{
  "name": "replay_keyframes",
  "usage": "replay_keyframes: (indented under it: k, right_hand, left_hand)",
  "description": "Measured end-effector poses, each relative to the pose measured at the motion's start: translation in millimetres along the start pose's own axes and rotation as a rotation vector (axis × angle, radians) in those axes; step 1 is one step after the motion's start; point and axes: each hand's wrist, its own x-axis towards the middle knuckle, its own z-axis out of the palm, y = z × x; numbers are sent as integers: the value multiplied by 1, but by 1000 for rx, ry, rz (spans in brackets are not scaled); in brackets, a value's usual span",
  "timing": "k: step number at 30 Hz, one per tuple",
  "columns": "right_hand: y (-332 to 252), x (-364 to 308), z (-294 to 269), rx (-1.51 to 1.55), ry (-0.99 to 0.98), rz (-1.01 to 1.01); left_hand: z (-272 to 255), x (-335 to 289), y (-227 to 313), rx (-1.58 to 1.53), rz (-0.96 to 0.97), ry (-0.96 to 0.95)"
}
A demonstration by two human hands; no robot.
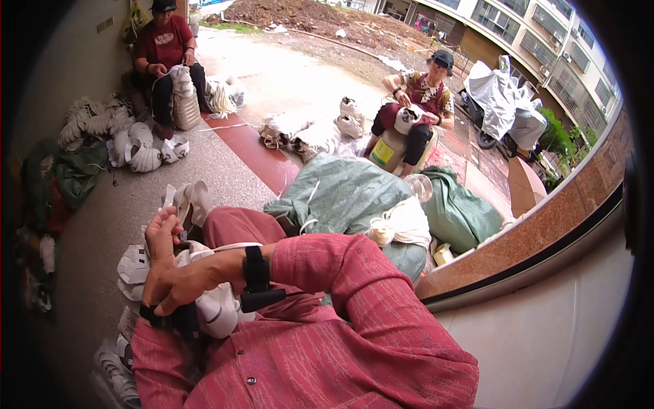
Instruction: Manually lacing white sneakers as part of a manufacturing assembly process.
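My left hand point(161, 249) is raised at the left of my lap, palm partly turned in, fingers loosely bent and apart. I see nothing plainly held in it. Across my body reaches my right arm, a black band with a small box point(257, 276) on its wrist. My right hand point(187, 281) closes round my left wrist, beside the black band point(148, 313) there. Under my hands lies a white mesh shoe upper point(219, 312), partly covered by them. More white shoe uppers point(133, 266) lie just left, and another stack point(194, 199) stands beyond my left fingertips.
Green sacks point(351, 185) fill the space ahead, with a bundle of white laces point(402, 223) on top. Two seated people handle white uppers farther off. Heaps of uppers point(144, 148) rest on the floor. A stone-edged sill point(518, 228) runs along the right.
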Motion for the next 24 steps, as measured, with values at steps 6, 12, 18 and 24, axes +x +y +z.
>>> replay_keyframes:
  k: [6, 12, 18, 24]
  right_hand:
    - [-10, -3, -3, -88, -1, -36]
    - [2, -3, -2, -88, 67, -57]
    - [-3, -1, -3, 209, 74, 111]
    - [-8, -3, -4, 168, 3, 240]
  left_hand:
    - [3, 5, -18, 198, 31, -33]
    - [7, 4, -21, 343, 92, 6]
    - [14, 0, -8, 465, 120, -5]
    - [14, 3, -12, 596, 187, -3]
